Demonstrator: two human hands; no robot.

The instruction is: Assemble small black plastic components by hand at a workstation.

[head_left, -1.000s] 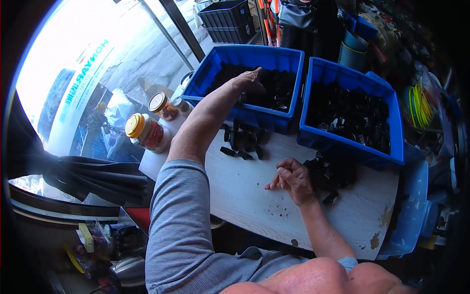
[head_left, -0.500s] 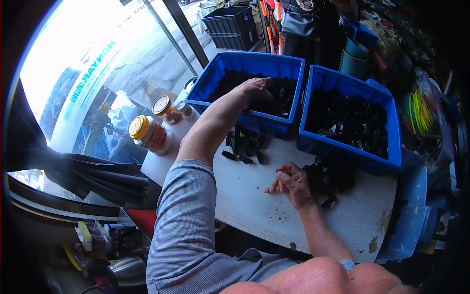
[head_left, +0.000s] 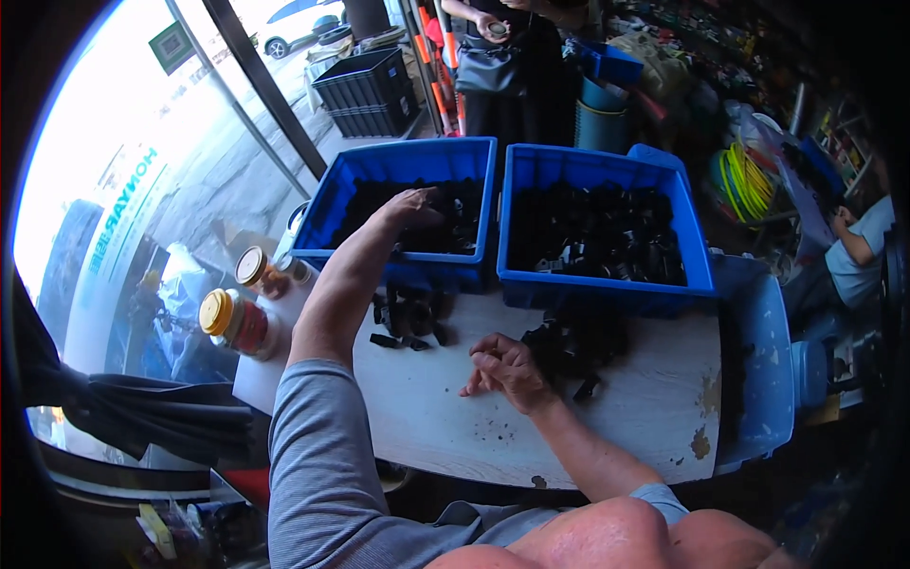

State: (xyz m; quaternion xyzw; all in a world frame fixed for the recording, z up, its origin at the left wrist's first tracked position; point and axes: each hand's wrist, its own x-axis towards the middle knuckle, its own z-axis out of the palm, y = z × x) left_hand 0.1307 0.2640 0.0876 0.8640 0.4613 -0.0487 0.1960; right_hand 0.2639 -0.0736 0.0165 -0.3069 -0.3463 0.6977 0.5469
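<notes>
My left hand (head_left: 414,205) reaches into the left blue crate (head_left: 322,248), over a heap of small black parts (head_left: 459,211). Its fingers go down among them and are mostly hidden, so any hold cannot be seen. Above the worn white table, my right hand (head_left: 512,372) is loosely curled, its fingers partly apart and nothing visible in it. Beside it lies a dark pile of similar black parts (head_left: 592,343). A smaller group of black pieces (head_left: 409,318) sits on the table in front of the left crate.
A second blue crate (head_left: 607,287) full of black parts stands to the right. Jars, one with a yellow lid (head_left: 217,311), stand at the table's left edge. A translucent blue bin (head_left: 766,379) is by the right edge. Two other people are visible, one with a black bag (head_left: 489,70).
The view has turned, so the crates and table appear shifted left and lower. My left hand stays in the left crate, and my right hand keeps much the same pose. More of the other people shows.
</notes>
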